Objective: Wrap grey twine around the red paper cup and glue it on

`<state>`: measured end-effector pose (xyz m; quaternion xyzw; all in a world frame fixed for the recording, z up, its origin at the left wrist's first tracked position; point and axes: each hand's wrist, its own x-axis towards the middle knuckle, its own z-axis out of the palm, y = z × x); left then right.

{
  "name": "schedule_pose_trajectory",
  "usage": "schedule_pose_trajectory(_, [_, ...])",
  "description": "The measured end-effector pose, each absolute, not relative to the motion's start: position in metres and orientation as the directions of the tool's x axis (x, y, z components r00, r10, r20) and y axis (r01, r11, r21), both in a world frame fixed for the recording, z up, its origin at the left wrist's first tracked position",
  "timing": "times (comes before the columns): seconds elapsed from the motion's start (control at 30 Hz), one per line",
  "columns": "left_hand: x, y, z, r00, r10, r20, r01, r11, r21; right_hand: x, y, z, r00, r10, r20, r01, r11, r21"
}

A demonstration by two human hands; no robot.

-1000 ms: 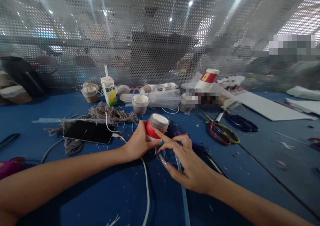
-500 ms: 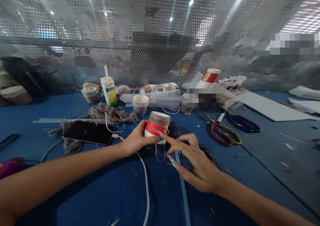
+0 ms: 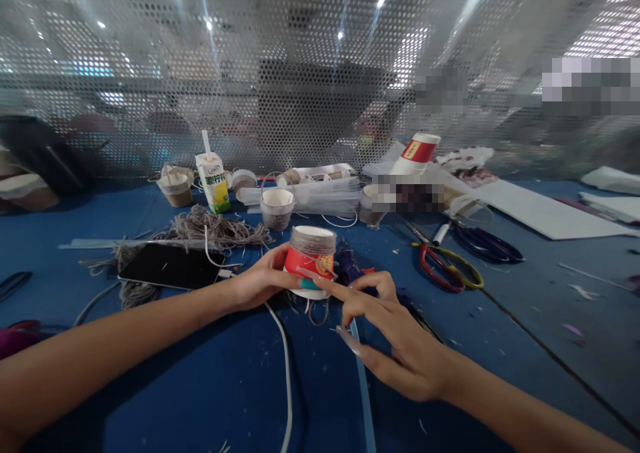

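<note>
My left hand (image 3: pixel 263 277) is closed around a red and white paper cup (image 3: pixel 295 264). Grey yarn (image 3: pixel 313 241) is wound in rows around the cup's upper part, and a yellow emblem shows on its red band. My left thumb lies across the cup's lower side. My right hand (image 3: pixel 395 333) is beside the cup, fingers apart, its index fingertip at the lower right of the cup near my left thumb. Whether that fingertip presses on the cup or on the yarn is hard to make out. A loose loop of yarn (image 3: pixel 319 313) hangs beneath the cup.
A black phone (image 3: pixel 170 266) and a heap of grey yarn (image 3: pixel 215 229) lie at left. Behind stand a drink carton (image 3: pixel 214 185) and a small yarn-wrapped cup (image 3: pixel 277 211). Red-and-yellow-handled scissors (image 3: pixel 440 269) lie at right. A white cable (image 3: pixel 287 373) crosses the front.
The cup has turned and tilted slightly in my left hand, so more of its yellow emblem shows. My right hand has shifted slightly and remains beside the cup.
</note>
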<state>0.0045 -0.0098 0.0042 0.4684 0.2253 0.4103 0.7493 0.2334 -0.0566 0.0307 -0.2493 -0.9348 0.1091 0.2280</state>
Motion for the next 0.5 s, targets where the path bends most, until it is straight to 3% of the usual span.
schedule_pose_trajectory(0.5, [-0.0044,-0.0043,-0.0008,0.638,0.77,-0.001,-0.342,0.285,0.895,0.2378,-0.0573,0.0317,-0.693,0.547,0.469,0.377,0.83,-0.411])
